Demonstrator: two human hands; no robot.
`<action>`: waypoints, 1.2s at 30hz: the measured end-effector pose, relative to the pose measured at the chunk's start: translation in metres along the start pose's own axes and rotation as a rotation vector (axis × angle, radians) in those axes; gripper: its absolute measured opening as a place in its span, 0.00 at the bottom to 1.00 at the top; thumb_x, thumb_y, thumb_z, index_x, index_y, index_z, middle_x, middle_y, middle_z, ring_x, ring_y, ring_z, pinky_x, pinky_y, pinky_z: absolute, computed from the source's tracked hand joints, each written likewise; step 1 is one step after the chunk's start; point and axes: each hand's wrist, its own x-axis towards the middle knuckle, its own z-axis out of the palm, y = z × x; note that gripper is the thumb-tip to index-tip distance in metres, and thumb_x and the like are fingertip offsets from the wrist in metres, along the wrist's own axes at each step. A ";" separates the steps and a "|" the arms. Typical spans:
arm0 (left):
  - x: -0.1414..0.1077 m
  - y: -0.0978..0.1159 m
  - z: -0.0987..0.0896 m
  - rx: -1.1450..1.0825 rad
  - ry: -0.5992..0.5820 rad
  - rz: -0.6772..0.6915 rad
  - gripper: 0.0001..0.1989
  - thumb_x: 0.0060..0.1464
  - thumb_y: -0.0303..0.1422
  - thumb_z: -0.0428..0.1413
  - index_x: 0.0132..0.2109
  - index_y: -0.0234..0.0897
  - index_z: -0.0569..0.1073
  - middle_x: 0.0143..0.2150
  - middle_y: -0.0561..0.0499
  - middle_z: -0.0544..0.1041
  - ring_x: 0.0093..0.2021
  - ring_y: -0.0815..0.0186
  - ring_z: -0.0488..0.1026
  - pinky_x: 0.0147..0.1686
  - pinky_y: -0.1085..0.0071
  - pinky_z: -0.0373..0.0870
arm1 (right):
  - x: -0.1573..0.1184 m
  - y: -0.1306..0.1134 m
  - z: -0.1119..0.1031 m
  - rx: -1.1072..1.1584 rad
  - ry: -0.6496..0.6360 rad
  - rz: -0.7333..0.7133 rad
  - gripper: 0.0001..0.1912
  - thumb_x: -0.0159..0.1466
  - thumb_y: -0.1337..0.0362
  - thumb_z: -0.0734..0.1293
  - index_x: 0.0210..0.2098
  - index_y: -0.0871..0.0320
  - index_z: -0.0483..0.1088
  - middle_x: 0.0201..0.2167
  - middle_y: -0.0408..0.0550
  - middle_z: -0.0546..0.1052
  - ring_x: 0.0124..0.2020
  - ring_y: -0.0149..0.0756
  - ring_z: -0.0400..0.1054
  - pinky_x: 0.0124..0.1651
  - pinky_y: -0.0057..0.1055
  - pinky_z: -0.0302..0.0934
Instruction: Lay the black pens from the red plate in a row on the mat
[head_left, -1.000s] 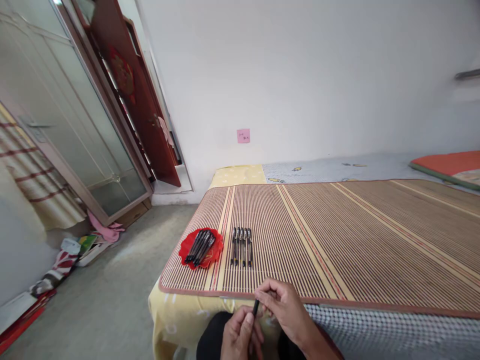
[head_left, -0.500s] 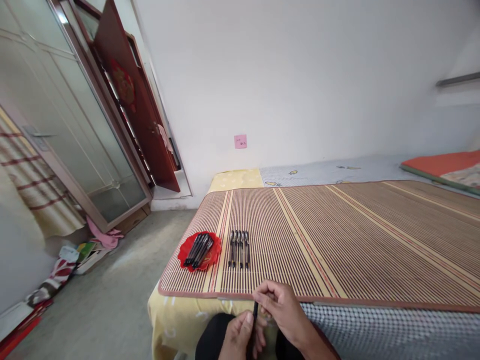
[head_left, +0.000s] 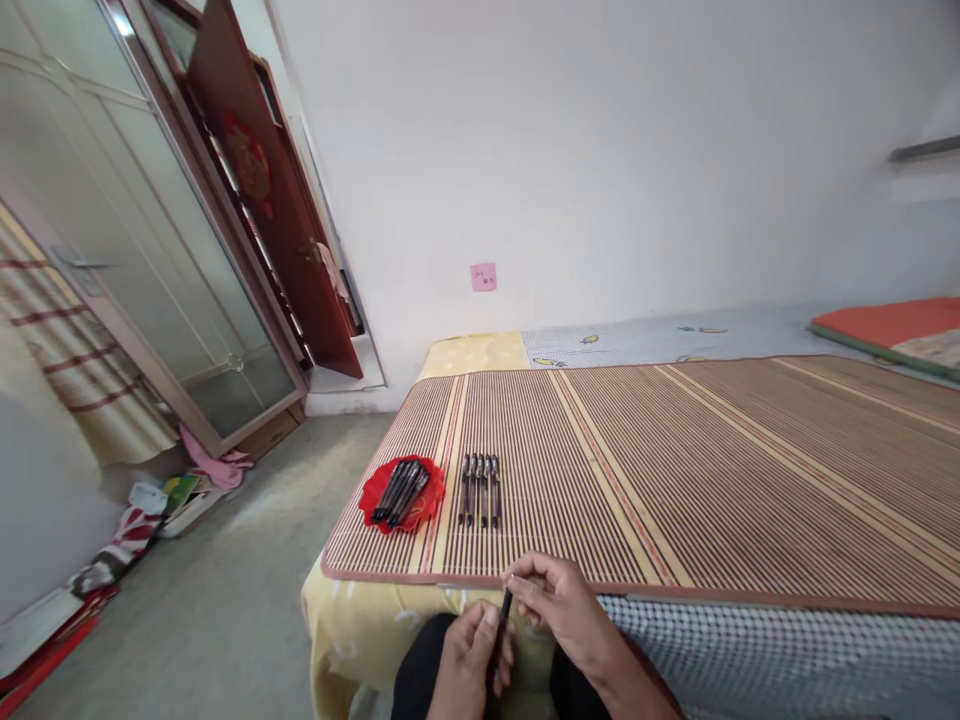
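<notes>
A dark pen (head_left: 506, 603) is held between both hands, over the front edge of the bed. My left hand (head_left: 472, 655) is closed round its lower part, while my right hand (head_left: 551, 600) pinches its upper end. Beyond them on the striped mat (head_left: 630, 450), several black pens (head_left: 480, 492) lie side by side in a row. Left of that row sits a red scalloped dish (head_left: 367, 497) with several more dark pens (head_left: 400, 492) heaped in it.
A folded orange and green quilt (head_left: 889, 322) is at the bed's far right. A pink note (head_left: 484, 277) sticks to the wall. Left of the bed are concrete floor (head_left: 247, 570), a glass door (head_left: 172, 250) and piled items on the floor.
The held pen now tilts more to the right at its top, and my left hand has shifted slightly up and left. The whole view has moved a little.
</notes>
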 end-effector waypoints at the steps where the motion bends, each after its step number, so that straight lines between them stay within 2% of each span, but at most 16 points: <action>1: -0.001 0.001 0.001 -0.027 -0.010 0.000 0.28 0.53 0.58 0.58 0.29 0.35 0.67 0.19 0.56 0.67 0.16 0.76 0.57 0.17 0.78 0.51 | 0.000 -0.001 0.000 0.023 -0.013 0.003 0.23 0.58 0.44 0.73 0.34 0.61 0.76 0.20 0.41 0.70 0.22 0.28 0.62 0.27 0.25 0.57; 7: -0.004 0.003 0.006 -0.070 -0.100 -0.025 0.26 0.47 0.54 0.66 0.34 0.39 0.64 0.20 0.60 0.69 0.11 0.80 0.48 0.12 0.78 0.41 | 0.000 -0.003 -0.003 0.098 -0.086 -0.016 0.22 0.60 0.46 0.72 0.37 0.61 0.78 0.21 0.43 0.73 0.23 0.27 0.63 0.28 0.25 0.57; 9: -0.003 0.000 0.006 -0.051 -0.128 -0.018 0.25 0.53 0.55 0.61 0.34 0.38 0.66 0.21 0.57 0.70 0.12 0.78 0.52 0.13 0.78 0.45 | 0.000 -0.003 -0.005 0.106 -0.100 -0.022 0.21 0.61 0.47 0.72 0.37 0.61 0.78 0.22 0.43 0.73 0.23 0.27 0.63 0.28 0.25 0.57; 12: -0.003 -0.001 0.005 -0.041 -0.157 -0.002 0.27 0.57 0.58 0.55 0.32 0.35 0.69 0.20 0.54 0.70 0.15 0.76 0.58 0.16 0.77 0.51 | -0.001 -0.003 -0.008 0.116 -0.119 -0.020 0.21 0.62 0.48 0.72 0.38 0.61 0.78 0.22 0.42 0.73 0.23 0.26 0.64 0.28 0.24 0.58; 19: -0.005 0.009 0.006 0.012 -0.127 -0.017 0.27 0.56 0.57 0.57 0.36 0.34 0.70 0.20 0.58 0.66 0.14 0.79 0.49 0.16 0.75 0.39 | 0.002 0.001 -0.007 0.109 -0.113 0.025 0.24 0.56 0.44 0.75 0.36 0.60 0.77 0.21 0.41 0.72 0.22 0.28 0.64 0.25 0.24 0.58; 25: -0.005 0.014 0.008 -0.003 -0.111 -0.042 0.28 0.49 0.59 0.62 0.36 0.36 0.68 0.18 0.62 0.63 0.13 0.80 0.46 0.14 0.77 0.40 | 0.003 0.008 -0.006 0.035 -0.063 0.000 0.22 0.58 0.46 0.73 0.34 0.61 0.77 0.22 0.42 0.73 0.23 0.29 0.66 0.25 0.24 0.57; 30: -0.005 0.015 0.008 0.022 -0.111 -0.075 0.29 0.46 0.60 0.62 0.34 0.38 0.67 0.17 0.61 0.63 0.12 0.80 0.47 0.13 0.79 0.40 | 0.004 -0.006 -0.012 -0.038 0.040 -0.037 0.21 0.59 0.46 0.72 0.29 0.60 0.75 0.19 0.40 0.70 0.20 0.27 0.61 0.24 0.24 0.54; 36: -0.007 0.017 0.011 0.014 -0.098 -0.088 0.28 0.48 0.59 0.63 0.34 0.38 0.67 0.18 0.60 0.65 0.13 0.79 0.48 0.13 0.79 0.42 | 0.001 -0.019 -0.016 -0.069 0.003 -0.033 0.22 0.59 0.45 0.71 0.29 0.59 0.71 0.20 0.40 0.70 0.21 0.29 0.63 0.25 0.25 0.55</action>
